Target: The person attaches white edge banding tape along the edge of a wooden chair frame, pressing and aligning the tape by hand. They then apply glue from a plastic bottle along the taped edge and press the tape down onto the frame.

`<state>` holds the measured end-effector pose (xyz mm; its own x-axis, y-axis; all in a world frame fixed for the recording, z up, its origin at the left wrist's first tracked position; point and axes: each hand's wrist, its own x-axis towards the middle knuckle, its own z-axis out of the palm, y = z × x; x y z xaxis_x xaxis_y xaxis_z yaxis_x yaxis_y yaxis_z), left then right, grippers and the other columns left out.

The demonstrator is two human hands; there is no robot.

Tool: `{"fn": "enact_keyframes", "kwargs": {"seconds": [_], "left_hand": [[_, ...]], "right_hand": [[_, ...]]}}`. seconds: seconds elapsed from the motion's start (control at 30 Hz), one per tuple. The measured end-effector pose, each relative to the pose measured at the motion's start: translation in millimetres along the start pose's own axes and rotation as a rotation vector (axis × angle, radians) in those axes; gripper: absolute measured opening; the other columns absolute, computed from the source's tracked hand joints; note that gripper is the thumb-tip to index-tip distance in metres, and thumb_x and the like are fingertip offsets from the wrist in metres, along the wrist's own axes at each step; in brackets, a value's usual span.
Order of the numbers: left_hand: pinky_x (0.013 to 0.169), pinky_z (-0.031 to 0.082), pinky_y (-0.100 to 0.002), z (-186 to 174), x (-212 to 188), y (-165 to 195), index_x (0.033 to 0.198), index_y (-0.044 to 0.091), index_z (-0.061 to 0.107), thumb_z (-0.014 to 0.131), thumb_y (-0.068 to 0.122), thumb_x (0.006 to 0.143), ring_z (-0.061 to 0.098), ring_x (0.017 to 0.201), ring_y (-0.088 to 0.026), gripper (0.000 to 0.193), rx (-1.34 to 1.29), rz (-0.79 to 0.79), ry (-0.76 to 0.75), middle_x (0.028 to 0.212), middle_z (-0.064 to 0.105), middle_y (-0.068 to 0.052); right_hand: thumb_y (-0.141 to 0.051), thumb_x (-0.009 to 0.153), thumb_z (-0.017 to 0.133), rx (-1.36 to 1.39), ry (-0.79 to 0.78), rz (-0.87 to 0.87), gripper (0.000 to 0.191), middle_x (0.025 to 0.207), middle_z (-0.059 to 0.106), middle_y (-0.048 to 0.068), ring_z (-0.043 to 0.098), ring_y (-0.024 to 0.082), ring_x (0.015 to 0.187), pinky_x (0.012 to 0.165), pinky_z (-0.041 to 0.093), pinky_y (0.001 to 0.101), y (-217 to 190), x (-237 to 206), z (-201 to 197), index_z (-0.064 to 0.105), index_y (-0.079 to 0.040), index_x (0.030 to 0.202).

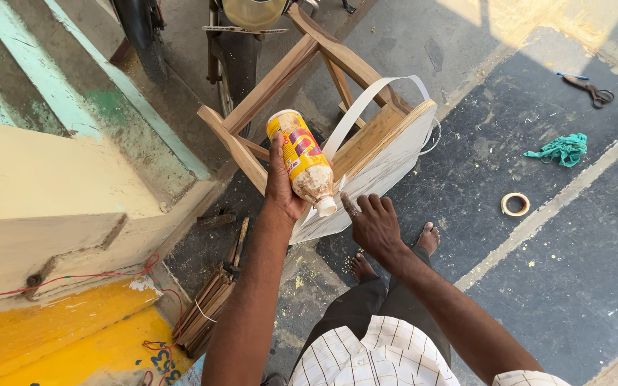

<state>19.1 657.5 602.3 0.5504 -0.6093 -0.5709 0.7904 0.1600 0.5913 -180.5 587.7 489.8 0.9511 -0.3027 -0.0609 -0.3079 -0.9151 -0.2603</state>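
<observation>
Your left hand [280, 187] is gripping an upturned glue bottle [302, 159] while your open right hand [375, 226] is resting on the white panel [388, 168].

- Two hands: the left hand [280, 187] and the right hand [373, 225].
- One plastic glue bottle [302, 161], yellow-labelled, tipped nozzle-down.
- One wooden chair frame [309, 78], lying on its side.
- One white sheet panel [388, 168] on the frame.
- One white edge strip [366, 100], looped.
- One roll of tape [515, 204].
- One pair of scissors [589, 89].
- One green cloth [559, 149].
- One bundle of wooden strips [212, 300].
- Two bare feet [429, 237].
- Two vehicle wheels [144, 32], only partly in view.
</observation>
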Motion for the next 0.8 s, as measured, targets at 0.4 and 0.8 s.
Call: {"fn": "enact_keyframes", "kwargs": {"seconds": [0.4,0.8], "left_hand": [[0.085,0.068,-0.049,4,-7,-1,0.139,0.010,0.043,0.066,0.076,0.078,0.075,0.101,-0.030,0.093,0.006,-0.023,0.020,0.113,0.066,-0.014],[0.080,0.068,-0.048,5,-12,0,0.134,0.008,0.047,0.067,0.077,0.079,0.076,0.095,-0.030,0.090,-0.001,-0.037,-0.016,0.107,0.067,-0.014]], "right_hand": [[-0.006,0.070,0.056,0.542,-0.051,0.152,0.084,0.088,0.067,0.010,0.063,0.027,0.091,0.089,0.045,0.0423,-16,18,0,0.046,-0.002,0.153],[-0.012,0.074,0.061,0.353,-0.157,-0.120,0.041,0.076,0.066,0.011,0.064,0.025,0.082,0.089,0.042,0.0489,-47,26,-5,0.067,-0.004,0.114]]}}
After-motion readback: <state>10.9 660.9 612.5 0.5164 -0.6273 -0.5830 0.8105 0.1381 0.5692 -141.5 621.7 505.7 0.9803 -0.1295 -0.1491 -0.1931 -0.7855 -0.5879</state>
